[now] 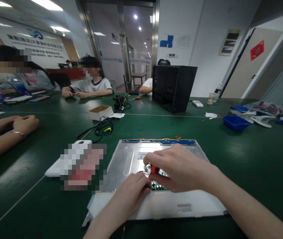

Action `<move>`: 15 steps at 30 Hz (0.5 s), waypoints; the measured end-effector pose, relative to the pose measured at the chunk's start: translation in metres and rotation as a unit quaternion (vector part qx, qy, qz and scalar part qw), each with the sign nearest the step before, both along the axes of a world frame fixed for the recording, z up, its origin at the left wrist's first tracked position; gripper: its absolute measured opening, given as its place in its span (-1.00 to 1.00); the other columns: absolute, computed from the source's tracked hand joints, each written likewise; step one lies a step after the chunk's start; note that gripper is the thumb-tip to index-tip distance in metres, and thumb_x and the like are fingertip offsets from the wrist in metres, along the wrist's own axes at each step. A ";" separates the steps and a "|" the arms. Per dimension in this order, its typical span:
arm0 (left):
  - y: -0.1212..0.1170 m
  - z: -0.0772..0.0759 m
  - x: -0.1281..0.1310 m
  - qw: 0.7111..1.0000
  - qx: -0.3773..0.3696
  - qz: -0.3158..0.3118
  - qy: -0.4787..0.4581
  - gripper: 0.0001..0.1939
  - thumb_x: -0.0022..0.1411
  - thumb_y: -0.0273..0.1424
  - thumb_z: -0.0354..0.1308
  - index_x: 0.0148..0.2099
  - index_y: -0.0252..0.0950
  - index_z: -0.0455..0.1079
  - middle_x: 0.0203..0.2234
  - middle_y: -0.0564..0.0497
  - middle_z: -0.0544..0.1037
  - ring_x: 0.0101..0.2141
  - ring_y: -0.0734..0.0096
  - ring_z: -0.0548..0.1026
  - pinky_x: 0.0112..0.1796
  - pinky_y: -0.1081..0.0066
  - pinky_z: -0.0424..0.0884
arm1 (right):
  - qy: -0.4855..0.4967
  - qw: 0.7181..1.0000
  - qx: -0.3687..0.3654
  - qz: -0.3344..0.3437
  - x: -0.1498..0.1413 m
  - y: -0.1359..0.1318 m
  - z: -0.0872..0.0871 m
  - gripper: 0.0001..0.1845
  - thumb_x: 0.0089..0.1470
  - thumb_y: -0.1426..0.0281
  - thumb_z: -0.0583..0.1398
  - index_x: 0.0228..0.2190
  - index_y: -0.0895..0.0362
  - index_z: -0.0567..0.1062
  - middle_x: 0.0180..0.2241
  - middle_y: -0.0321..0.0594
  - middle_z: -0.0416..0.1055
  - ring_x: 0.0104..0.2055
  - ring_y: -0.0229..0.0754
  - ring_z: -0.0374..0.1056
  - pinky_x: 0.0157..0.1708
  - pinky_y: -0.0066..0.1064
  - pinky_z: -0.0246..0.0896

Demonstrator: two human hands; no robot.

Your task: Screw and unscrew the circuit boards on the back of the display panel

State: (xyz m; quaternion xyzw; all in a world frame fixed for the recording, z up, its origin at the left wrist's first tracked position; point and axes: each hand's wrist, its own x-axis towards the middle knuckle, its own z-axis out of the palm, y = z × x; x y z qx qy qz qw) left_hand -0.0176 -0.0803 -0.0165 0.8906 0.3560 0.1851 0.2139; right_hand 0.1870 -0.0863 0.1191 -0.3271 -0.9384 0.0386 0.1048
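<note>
A flat silver metal panel [131,156] with a blue circuit strip [159,142] along its far edge lies in front of me on the green table [243,159]. My right hand [181,167] is closed around a small orange-handled screwdriver [153,169], held over a green circuit board [159,186] on the panel. My left hand [131,194] rests on the panel just left of the tool, fingers curled near its tip; whether they pinch anything is hidden.
A white device [56,167] lies left of the panel. Beyond are black cables [103,127], a cardboard box [101,112], a black computer case [173,88], and a blue tray [236,121]. Another person's forearms [7,131] rest at left; other people sit across.
</note>
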 end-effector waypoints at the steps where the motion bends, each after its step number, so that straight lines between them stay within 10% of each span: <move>1: 0.000 0.001 0.000 1.000 0.004 -0.001 -0.004 -0.79 0.28 -0.53 -0.02 -0.09 -0.23 0.36 -0.18 -0.05 0.51 -0.19 0.21 0.46 -0.20 0.28 0.36 | 0.000 1.000 0.002 -0.001 0.000 0.000 0.000 -0.83 0.18 0.37 0.12 -0.16 0.12 0.36 -0.31 -0.24 0.52 -0.36 -0.22 0.36 -0.47 -0.39 -0.09; 15: -0.002 -0.002 -0.002 1.000 -0.009 -0.006 -0.015 -0.81 0.32 -0.51 -0.01 -0.07 -0.22 0.33 -0.13 -0.06 0.49 -0.17 0.21 0.44 -0.16 0.27 0.34 | 0.005 1.000 0.006 0.005 0.000 0.000 -0.002 -0.81 0.15 0.38 0.12 -0.16 0.10 0.34 -0.30 -0.24 0.49 -0.37 -0.24 0.33 -0.47 -0.40 -0.09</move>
